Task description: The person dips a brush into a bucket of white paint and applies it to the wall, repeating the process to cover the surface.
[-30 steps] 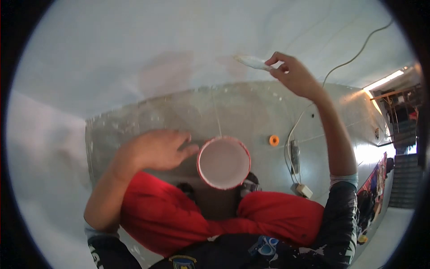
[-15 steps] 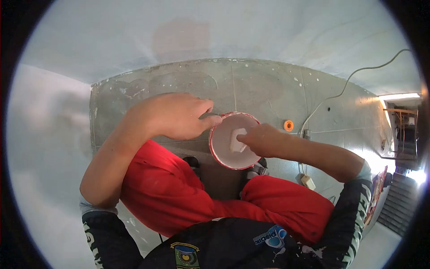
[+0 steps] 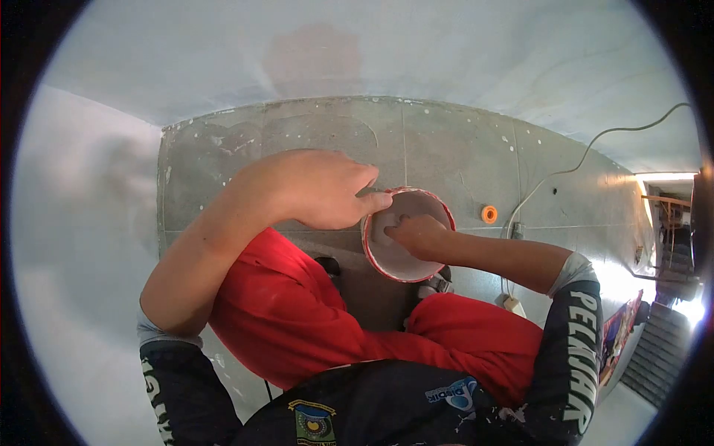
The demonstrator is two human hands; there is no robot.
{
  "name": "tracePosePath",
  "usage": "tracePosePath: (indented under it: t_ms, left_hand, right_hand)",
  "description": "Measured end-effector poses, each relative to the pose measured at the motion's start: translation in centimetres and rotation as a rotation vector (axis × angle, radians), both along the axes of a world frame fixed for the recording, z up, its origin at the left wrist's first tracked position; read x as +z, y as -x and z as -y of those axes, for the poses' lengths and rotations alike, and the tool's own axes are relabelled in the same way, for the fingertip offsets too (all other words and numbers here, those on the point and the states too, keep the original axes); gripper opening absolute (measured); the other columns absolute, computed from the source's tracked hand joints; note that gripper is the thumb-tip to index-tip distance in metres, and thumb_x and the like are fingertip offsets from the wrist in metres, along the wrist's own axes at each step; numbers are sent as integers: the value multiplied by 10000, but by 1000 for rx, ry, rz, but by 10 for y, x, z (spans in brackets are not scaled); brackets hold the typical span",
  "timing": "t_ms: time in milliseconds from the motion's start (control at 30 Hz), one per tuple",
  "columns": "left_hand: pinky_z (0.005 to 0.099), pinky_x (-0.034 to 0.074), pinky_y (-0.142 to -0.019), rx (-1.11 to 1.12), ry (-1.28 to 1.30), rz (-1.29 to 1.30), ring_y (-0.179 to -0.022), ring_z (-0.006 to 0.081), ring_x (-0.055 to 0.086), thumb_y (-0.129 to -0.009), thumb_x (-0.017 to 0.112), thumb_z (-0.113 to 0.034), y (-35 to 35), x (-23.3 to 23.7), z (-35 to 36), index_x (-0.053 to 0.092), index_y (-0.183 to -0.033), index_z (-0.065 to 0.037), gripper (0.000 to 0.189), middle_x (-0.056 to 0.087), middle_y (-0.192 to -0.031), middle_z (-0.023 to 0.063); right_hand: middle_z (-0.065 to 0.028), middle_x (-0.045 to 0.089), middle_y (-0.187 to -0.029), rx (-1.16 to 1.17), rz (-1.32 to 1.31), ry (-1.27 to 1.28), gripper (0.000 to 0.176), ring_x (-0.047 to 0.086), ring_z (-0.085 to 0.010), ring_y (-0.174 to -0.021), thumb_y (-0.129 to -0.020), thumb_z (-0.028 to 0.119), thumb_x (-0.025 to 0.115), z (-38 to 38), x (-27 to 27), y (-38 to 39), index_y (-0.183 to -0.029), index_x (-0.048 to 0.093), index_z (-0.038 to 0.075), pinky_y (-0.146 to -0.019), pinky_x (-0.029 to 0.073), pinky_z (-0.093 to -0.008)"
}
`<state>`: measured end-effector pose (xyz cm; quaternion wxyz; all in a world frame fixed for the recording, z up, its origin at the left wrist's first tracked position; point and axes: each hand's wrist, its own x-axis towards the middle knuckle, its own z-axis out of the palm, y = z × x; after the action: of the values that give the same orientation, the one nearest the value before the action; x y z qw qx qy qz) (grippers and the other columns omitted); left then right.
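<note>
A round bucket [image 3: 404,272] with a red rim and a pale, whitish inside stands between the person's feet. At its left rim is my left hand [image 3: 338,195], its thumb laid over the edge and the forefinger stretched out beyond it. My right hand [image 3: 422,238] reaches down inside the bucket from the right, fingers closed around a white flat piece [image 3: 381,229]. That piece blends with the pale bottom of the bucket, and its edge is partly hidden by the fingers.
An orange ring-shaped roll [image 3: 489,214] lies on the grey tiled floor [image 3: 312,130], right of the bucket. A cable [image 3: 543,177] runs along the floor to a white socket block [image 3: 513,304]. Pale walls [image 3: 201,67] rise ahead and at left. White specks dot the floor.
My right hand has moved left and deeper into the bucket, with the white piece now less visible. My left hand keeps its place at the rim. The whole view has shifted slightly.
</note>
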<state>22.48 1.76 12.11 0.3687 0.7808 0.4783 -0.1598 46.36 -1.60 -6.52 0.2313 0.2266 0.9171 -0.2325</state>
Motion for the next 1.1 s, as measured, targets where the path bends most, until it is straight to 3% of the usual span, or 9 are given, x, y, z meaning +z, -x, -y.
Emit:
tracePosePath:
  t_ms: [567,633,733,867,933,967,1033,1100]
  left_hand:
    - [498,490,-830,-4,1,0,-938,405,647,-1013,413,-493,-2,0,-2,623,-1059,6,543,672,-944,238]
    - [497,491,-827,-10,-9,8,-934,405,648,-1014,412,-489,-1,-1,-1,622,-1051,5,539,672,-938,237]
    - [497,493,-823,-5,14,-23,-928,407,649,-1014,413,-484,-4,6,-2,620,-1044,7,534,672,-935,238]
    - [497,493,-820,-29,-21,-3,-918,408,650,-1014,415,-479,-1,-2,-2,620,-1031,9,529,672,-929,236]
    - [498,494,-823,-27,-31,2,-921,410,651,-1012,419,-474,-1,-2,-2,624,-1026,13,529,675,-934,238]
    - [498,494,-823,-29,-33,2,-921,410,651,-1012,419,-474,-1,-1,-2,624,-1026,13,529,675,-934,238]
    - [467,484,-891,-34,7,-78,-1031,398,621,-1008,456,-461,-3,1,-3,602,-1183,-33,485,664,-1077,218]
    - [467,485,-897,-35,1,-61,-1042,399,618,-1008,456,-461,-3,3,-2,602,-1191,-30,491,661,-1096,218]
  right_hand:
    - [-175,688,-921,31,133,11,307,705,-313,-874,-847,65,598,0,-3,-2,-1153,609,85,-694,575,-438]
    - [-176,708,-989,-64,118,51,286,709,-345,-928,-803,30,649,-2,13,1,-1084,682,74,-745,589,-451]
    - [-182,708,-996,-206,86,207,329,702,-355,-942,-776,15,655,-15,48,2,-1097,678,78,-784,570,-458]
    - [-202,707,-991,-178,26,66,280,695,-359,-947,-782,17,627,-27,49,-10,-1052,689,54,-802,553,-463]
    - [-239,674,-921,-217,270,207,232,660,-396,-932,-893,126,537,-43,86,-8,-1076,613,4,-819,518,-476]
    - [-239,674,-921,-220,270,206,232,660,-396,-932,-893,126,537,-49,94,-10,-1076,613,4,-819,518,-476]
    - [-189,686,-890,-267,244,323,244,674,-336,-859,-917,212,561,-60,106,-21,-1000,633,-6,-753,523,-427]
    - [-149,686,-869,-386,234,462,253,668,-280,-808,-915,236,577,-70,111,-35,-980,643,1,-703,518,-389]
